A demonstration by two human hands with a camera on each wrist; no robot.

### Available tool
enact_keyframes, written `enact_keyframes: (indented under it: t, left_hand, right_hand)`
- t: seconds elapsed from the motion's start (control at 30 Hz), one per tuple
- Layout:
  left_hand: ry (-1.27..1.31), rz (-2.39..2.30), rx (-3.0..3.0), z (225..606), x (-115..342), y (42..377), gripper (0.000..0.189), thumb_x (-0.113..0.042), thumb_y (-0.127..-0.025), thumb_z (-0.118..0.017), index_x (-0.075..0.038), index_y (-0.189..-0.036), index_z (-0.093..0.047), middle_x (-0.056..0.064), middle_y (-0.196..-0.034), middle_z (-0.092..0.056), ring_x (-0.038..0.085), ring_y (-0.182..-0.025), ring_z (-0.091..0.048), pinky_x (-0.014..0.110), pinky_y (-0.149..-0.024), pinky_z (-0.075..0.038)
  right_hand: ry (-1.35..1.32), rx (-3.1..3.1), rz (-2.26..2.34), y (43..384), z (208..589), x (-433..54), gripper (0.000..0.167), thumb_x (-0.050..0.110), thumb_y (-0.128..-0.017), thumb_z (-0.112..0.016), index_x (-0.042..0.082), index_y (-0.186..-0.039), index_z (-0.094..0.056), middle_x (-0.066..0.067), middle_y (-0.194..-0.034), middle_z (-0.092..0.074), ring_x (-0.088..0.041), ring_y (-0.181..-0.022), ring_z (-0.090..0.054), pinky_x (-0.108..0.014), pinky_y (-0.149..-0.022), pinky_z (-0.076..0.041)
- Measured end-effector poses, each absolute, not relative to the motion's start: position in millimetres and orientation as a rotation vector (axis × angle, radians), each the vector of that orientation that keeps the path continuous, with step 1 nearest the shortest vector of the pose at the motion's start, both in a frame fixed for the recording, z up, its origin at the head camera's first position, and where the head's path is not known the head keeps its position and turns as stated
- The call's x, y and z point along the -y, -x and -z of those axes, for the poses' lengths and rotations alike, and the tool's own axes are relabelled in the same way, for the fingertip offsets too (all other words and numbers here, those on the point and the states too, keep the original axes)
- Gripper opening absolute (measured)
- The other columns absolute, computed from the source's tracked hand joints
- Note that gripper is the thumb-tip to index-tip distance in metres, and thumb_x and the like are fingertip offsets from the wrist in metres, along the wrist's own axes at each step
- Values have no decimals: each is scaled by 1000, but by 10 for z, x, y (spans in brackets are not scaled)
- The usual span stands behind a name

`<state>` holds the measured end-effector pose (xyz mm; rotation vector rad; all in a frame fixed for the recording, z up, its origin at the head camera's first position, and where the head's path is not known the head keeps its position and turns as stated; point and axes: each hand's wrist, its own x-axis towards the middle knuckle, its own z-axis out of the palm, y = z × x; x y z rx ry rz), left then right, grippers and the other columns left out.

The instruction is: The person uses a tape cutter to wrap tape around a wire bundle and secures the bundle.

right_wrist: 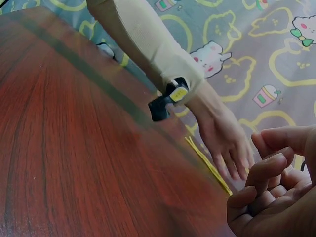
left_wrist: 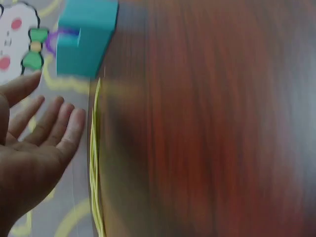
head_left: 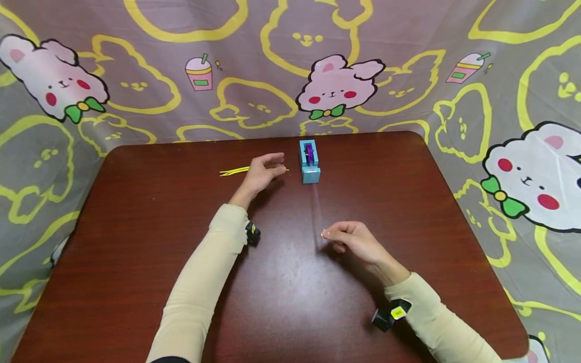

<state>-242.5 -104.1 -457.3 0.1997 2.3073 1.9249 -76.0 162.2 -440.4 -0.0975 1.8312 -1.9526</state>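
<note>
A light-blue tape dispenser with a purple roll stands near the table's far edge. From its front a clear strip of tape stretches toward the person. My right hand pinches the tape's end between thumb and index finger, the other fingers curled in. Left of the dispenser, my left hand is held with fingers loosely extended and nothing in its grasp. Beneath it lie thin yellow strands, partly covered by the hand in the head view. The left wrist view shows those strands beside the fingers.
The dark red-brown wooden table has rounded far corners. A patterned curtain with rabbit prints hangs behind it and along both sides. Each wrist carries a small black camera, one on the left sleeve, the other on the right sleeve.
</note>
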Motion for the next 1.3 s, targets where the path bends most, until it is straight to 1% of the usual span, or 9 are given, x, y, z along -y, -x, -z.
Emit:
enact_keyframes:
  t: [0.1,0.2,0.37,0.43,0.53,0.67,1.1,1.2,1.3]
  left_hand:
    - [-299,-1819,-2446,4546,1294,2482,47,4,-91,-71,6,-136,-58,26,-129,-61,34,-118,-59,38,-92,-50]
    - [-361,-1703,-2535,4519,1540,2526,48,4,-90,-72,6,-136,-58,25,-129,-61,34,-121,-58,36,-93,-48]
    - [-382,-1545,-2602,4493,1874,2564,49,2,-90,-72,5,-137,-57,23,-134,-60,36,-124,-56,44,-98,-46]
    - [-373,-1491,-2621,4509,1971,2567,49,2,-91,-72,4,-137,-58,22,-134,-60,36,-125,-54,47,-99,-45]
    - [-347,-1416,-2640,4559,2074,2557,49,1,-91,-72,3,-137,-58,22,-132,-61,36,-126,-52,48,-100,-43]
    - [-303,-1358,-2627,4633,2134,2544,48,-1,-92,-72,3,-138,-58,22,-131,-61,36,-125,-52,47,-100,-43]
    - [-280,-1270,-2656,4652,2126,2586,47,-1,-93,-71,1,-138,-58,21,-129,-61,35,-119,-52,47,-98,-43]
    - [-287,-1254,-2672,4670,2122,2593,47,-1,-93,-71,1,-138,-58,21,-129,-61,35,-118,-52,47,-98,-43]
    - [-302,-1236,-2691,4684,2122,2603,47,-1,-92,-72,1,-137,-59,21,-126,-62,35,-115,-53,47,-96,-43]
  right_hand:
    - [109,-1835,1953,770,4386,-1627,23,7,-96,-65,-15,-99,-68,2,-61,-53,-8,-54,-43,-24,-58,-39]
    - [121,-1844,1946,783,4369,-1630,24,7,-96,-65,-16,-100,-68,2,-61,-52,-9,-54,-44,-24,-57,-39]
    - [134,-1872,1927,802,4357,-1637,22,8,-96,-65,-14,-98,-69,1,-62,-53,-9,-54,-44,-24,-58,-39]
    - [131,-1877,1922,800,4365,-1640,23,8,-96,-66,-15,-99,-69,1,-62,-54,-9,-54,-44,-24,-58,-39]
    - [118,-1870,1910,783,4390,-1642,26,8,-96,-66,-17,-101,-67,1,-62,-52,-10,-55,-44,-25,-59,-39]
    - [111,-1868,1896,752,4418,-1645,29,8,-96,-65,-19,-104,-65,1,-60,-51,-10,-55,-44,-25,-59,-38]
    - [97,-1858,1923,737,4427,-1619,29,8,-96,-65,-20,-104,-65,2,-59,-50,-9,-54,-44,-25,-59,-39]
    - [95,-1849,1931,738,4424,-1613,25,8,-96,-65,-17,-101,-67,2,-59,-51,-9,-54,-44,-25,-58,-39]
    - [96,-1840,1939,738,4422,-1613,18,7,-96,-64,-11,-97,-71,2,-60,-51,-9,-54,-44,-25,-58,-38]
